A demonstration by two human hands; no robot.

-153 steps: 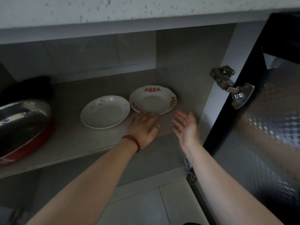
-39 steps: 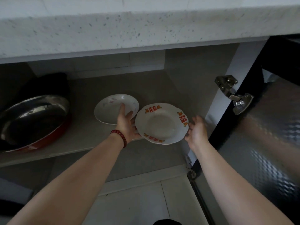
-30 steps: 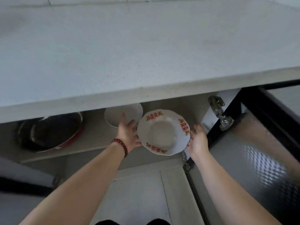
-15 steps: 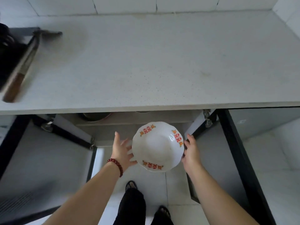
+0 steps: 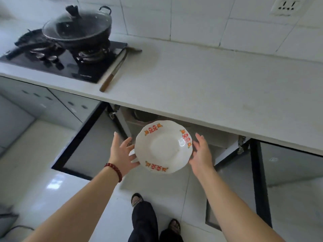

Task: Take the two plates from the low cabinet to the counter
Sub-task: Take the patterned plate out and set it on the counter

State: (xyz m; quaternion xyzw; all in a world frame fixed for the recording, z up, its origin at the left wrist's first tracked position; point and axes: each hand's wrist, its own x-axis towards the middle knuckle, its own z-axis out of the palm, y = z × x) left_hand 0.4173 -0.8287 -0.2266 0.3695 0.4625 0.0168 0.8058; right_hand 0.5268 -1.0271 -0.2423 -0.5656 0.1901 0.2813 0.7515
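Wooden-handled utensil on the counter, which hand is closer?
Left. The left hand is below the utensil at the plate's left rim; the right hand, across the plate at its right rim.

On my feed, a black wok under a glass lid with a dark knob (image 5: 77, 26) sits on the right burner of a black glass gas hob (image 5: 70, 67). A second dark pan (image 5: 33, 41) on the left burner is too blurred for me to read. A knife with a brown wooden handle (image 5: 118, 67) lies on the white surface (image 5: 209, 81) just beside the hob's right edge, handle toward me. Behind are white wall tiles (image 5: 192, 20) and a white socket (image 5: 286, 6). Below I see glossy white floor tiles (image 5: 52, 172), black trouser legs (image 5: 143, 219) and two brownish shoes (image 5: 137, 200).
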